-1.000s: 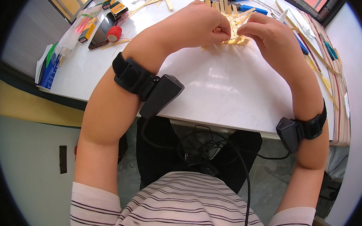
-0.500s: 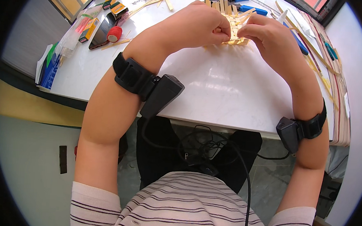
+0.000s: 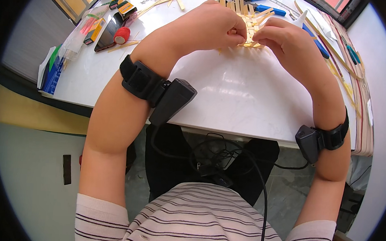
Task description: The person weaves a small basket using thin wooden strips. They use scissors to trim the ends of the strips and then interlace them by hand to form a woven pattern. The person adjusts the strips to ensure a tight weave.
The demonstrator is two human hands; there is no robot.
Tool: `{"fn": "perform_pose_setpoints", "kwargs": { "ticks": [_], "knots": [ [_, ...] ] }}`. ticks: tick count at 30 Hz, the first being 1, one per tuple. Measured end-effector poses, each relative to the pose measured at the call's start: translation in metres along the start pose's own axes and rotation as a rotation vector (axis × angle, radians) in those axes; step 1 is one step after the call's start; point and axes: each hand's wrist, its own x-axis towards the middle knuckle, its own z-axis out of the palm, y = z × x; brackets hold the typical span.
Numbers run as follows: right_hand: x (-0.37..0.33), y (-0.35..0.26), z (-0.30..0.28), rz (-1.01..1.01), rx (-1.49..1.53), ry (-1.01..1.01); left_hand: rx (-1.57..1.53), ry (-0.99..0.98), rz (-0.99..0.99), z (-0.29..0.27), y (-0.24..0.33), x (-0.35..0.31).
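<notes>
A small woven piece of pale bamboo strips stands out from between my hands at the far side of the white table. Loose strip ends fan up from its far edge. My left hand pinches its near left part, thumb and fingertips pressed together. From the other side my right hand has thumb and forefinger closed on its right edge. The fingers cover part of the weave, so the exact strip in each pinch is hidden.
Blue-handled pliers lie behind the weave. Left of my arm are a red roll, a dark phone-like slab, small yellow-orange boxes and plastic bags. Long bamboo strips spread at the back. Green-handled scissors lie far right.
Both hands stay almost in place, still pinching the weave. My right hand and forearm shift very slightly, and the weave's near edge tilts a little.
</notes>
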Motion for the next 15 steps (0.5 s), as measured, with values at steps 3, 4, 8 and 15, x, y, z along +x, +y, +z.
{"fn": "perform_pose_setpoints", "kwargs": {
  "ticks": [3,4,8,15],
  "knots": [
    [-0.0003,-0.0003,0.0009,0.009,0.005,0.01,0.001,0.028,0.021,0.0004,-0.0011,-0.0013],
    [-0.0006,0.0004,0.001,0.011,0.01,0.013,-0.009,0.027,0.023,0.0008,-0.0014,-0.0012],
    [-0.0026,0.0056,-0.0001,0.018,0.105,-0.006,-0.02,0.016,0.029,0.0007,-0.0031,0.0003],
    [-0.0019,0.0063,-0.0001,0.047,0.117,-0.017,-0.023,0.014,0.061,0.0007,-0.006,0.0008]
  ]
}}
